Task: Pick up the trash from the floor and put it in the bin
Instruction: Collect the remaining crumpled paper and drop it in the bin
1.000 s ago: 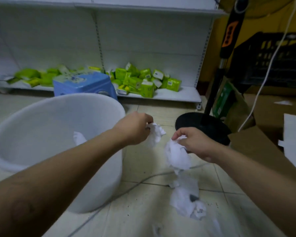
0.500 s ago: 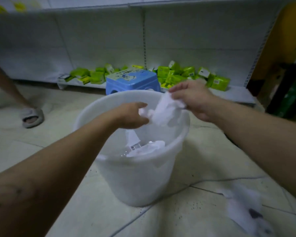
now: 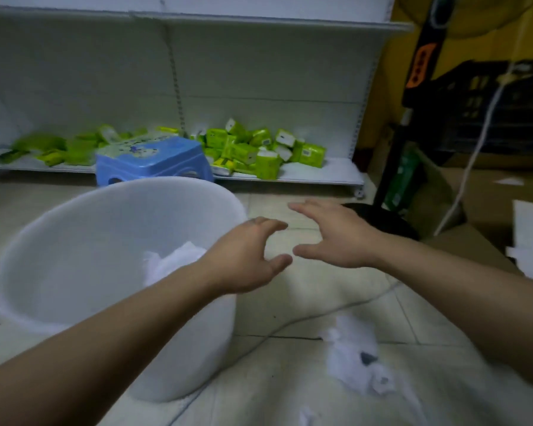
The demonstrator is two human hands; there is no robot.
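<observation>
My left grip [image 3: 246, 256] and right grip [image 3: 336, 238], both spread and empty, hover beside the bin [image 3: 74, 210] holding paper [image 3: 176, 259], with trash [image 3: 354, 355] on the floor past a cord [image 3: 290, 324] and a fan base [image 3: 382, 216] beyond.

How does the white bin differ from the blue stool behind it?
The white bin is round, open-topped and holds crumpled paper; the blue stool is squarish with a closed, patterned top. The bin stands nearer; the stool sits behind it, by the shelf. Both stand on the tiled floor.
</observation>
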